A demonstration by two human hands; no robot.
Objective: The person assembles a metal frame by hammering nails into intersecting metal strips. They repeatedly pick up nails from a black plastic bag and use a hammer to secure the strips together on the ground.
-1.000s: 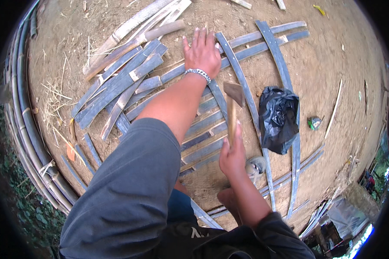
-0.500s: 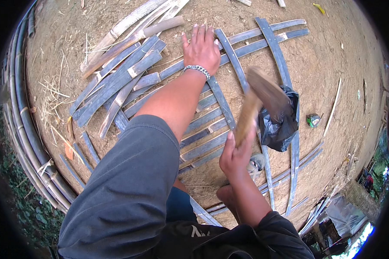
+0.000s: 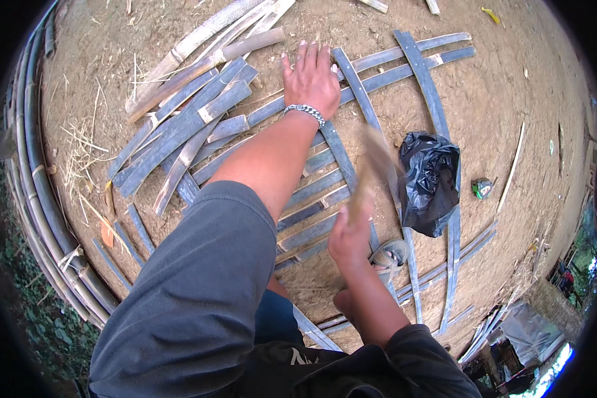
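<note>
Our left hand (image 3: 310, 78) presses flat, fingers spread, on woven bamboo slats (image 3: 325, 192) over bare dirt (image 3: 511, 86), our right hand (image 3: 349, 240) grips a blurred hammer (image 3: 371, 166), black bag (image 3: 430, 180) just right.

- Left hand (image 3: 310, 78): arm stretched forward, palm down, fingers spread flat; metal bracelet at the wrist.
- Right hand (image 3: 349, 237): forearm raised from lower edge, fingers closed in a fist-like grip, motion-blurred.
</note>
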